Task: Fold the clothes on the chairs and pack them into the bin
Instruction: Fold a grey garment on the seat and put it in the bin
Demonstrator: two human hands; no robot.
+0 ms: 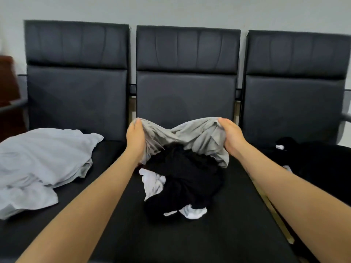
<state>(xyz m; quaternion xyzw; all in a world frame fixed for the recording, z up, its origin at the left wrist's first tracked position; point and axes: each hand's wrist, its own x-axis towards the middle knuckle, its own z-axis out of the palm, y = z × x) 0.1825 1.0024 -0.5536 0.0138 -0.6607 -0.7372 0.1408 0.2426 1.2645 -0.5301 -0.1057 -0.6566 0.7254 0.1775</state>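
A grey garment (191,135) is lifted at the back of the middle chair's seat (190,240). My left hand (135,138) grips its left edge and my right hand (232,136) grips its right edge, so the cloth sags between them. Under it lies a heap of black clothing (182,179) with white pieces (153,184) poking out at the left and front. The bin is not in view.
Three black chairs stand side by side against a pale wall. A crumpled light blue-grey garment (39,164) covers the left chair's seat. Dark clothes (315,160) with a small white bit lie on the right chair. A brown piece of furniture (7,82) shows at far left.
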